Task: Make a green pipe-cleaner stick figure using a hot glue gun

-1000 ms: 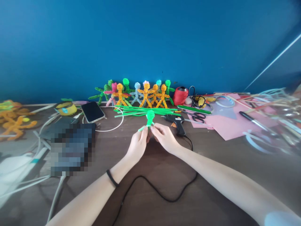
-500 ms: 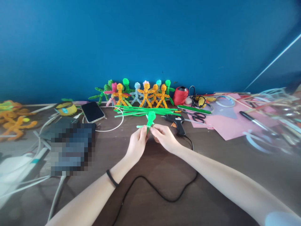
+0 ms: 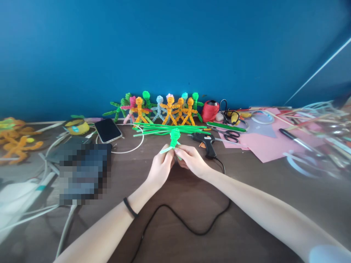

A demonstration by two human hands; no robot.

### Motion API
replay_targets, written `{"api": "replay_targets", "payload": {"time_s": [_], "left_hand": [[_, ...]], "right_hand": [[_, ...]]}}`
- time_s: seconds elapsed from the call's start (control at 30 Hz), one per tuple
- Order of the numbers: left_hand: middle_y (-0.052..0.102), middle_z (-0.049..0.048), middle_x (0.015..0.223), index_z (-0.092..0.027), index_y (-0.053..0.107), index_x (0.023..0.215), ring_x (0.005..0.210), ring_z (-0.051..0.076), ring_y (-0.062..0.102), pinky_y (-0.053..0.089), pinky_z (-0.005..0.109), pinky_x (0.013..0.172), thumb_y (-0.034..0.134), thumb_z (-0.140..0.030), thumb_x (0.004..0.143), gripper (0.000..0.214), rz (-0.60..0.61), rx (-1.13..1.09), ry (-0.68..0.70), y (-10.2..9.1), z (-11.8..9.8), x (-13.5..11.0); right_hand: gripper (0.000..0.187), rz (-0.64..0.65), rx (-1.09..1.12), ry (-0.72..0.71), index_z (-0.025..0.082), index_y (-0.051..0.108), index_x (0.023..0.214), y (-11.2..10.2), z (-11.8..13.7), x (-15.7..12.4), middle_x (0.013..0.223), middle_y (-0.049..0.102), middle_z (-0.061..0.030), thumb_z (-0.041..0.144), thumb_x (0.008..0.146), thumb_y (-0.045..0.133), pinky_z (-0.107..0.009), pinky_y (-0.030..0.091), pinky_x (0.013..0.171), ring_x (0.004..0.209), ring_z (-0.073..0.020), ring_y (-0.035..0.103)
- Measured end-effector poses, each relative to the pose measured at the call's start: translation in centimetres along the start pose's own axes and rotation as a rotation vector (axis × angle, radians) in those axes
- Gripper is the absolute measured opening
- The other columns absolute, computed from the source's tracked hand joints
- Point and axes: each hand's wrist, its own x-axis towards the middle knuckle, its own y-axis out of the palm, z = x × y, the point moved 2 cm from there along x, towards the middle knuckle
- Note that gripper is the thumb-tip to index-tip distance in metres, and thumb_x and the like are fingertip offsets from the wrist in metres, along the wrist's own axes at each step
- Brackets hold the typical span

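Note:
A bright green pipe cleaner figure (image 3: 174, 138), with a coiled head and body, stands up between my two hands. My left hand (image 3: 161, 163) is closed on its lower left side, and a pale green strand sticks out over those fingers. My right hand (image 3: 190, 159) pinches it from the other side, fingertips close to the left thumb. The figure's lower part is hidden by my fingers. Just behind it lies a bundle of loose green pipe cleaners (image 3: 159, 128). Finished-looking twisted figures, among them an orange one (image 3: 170, 107), lean in a row against the blue wall.
A black glue gun (image 3: 207, 142) lies right of my hands, its cord (image 3: 189, 230) looping below them. Scissors (image 3: 231, 136), pink paper (image 3: 264, 149) and a marker (image 3: 294, 140) are farther right. At left are a phone (image 3: 108, 130), white cables and orange figures (image 3: 23, 148).
The green figure has turned slightly and its head has shifted a little left. Its pale strand now slants down to the left over my left hand. Both hands keep their hold.

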Motion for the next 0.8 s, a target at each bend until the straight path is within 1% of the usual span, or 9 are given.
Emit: {"api": "replay_targets", "payload": {"time_s": [0.13, 0.33, 0.57, 0.8], "left_hand": [[0.035, -0.0055, 0.053, -0.020, 0.038, 0.068, 0.050, 0.009, 0.032, 0.029, 0.022, 0.049, 0.036, -0.031, 0.088, 0.022, 0.006, 0.038, 0.023, -0.05, 0.25, 0.08], [0.037, -0.0049, 0.055, -0.020, 0.038, 0.067, 0.051, 0.010, 0.034, 0.029, 0.024, 0.051, 0.035, -0.029, 0.088, 0.023, 0.026, 0.077, 0.034, -0.12, 0.48, 0.07], [0.036, -0.0035, 0.054, -0.020, 0.036, 0.059, 0.051, 0.011, 0.035, 0.029, 0.025, 0.052, 0.033, -0.036, 0.089, 0.034, -0.026, 0.098, 0.052, -0.06, 0.81, 0.16], [0.035, -0.0033, 0.053, -0.020, 0.035, 0.054, 0.050, 0.010, 0.033, 0.028, 0.025, 0.050, 0.035, -0.038, 0.087, 0.038, -0.051, 0.072, 0.014, -0.10, 0.43, 0.09]], "right_hand": [[0.030, 0.011, -0.016, -0.016, 0.018, 0.038, 0.060, -0.12, -0.19, 0.00, 0.047, 0.027, 0.0095, 0.037, 0.082, 0.048, -0.018, 0.018, 0.035, 0.037, -0.0030, 0.026], [0.031, -0.018, -0.126, -0.075, 0.018, 0.040, 0.060, -0.40, -0.51, 0.09, 0.049, 0.027, 0.0085, 0.037, 0.084, 0.047, -0.019, 0.020, 0.037, 0.039, -0.0035, 0.025], [0.034, -0.020, -0.187, -0.103, 0.018, 0.039, 0.059, -0.45, -0.55, 0.06, 0.050, 0.029, 0.0075, 0.038, 0.085, 0.045, -0.020, 0.022, 0.039, 0.041, -0.0043, 0.026], [0.032, -0.024, -0.168, -0.084, 0.018, 0.038, 0.059, -0.32, -0.52, 0.05, 0.048, 0.028, 0.0080, 0.038, 0.084, 0.045, -0.020, 0.022, 0.039, 0.040, -0.0044, 0.027]]}}
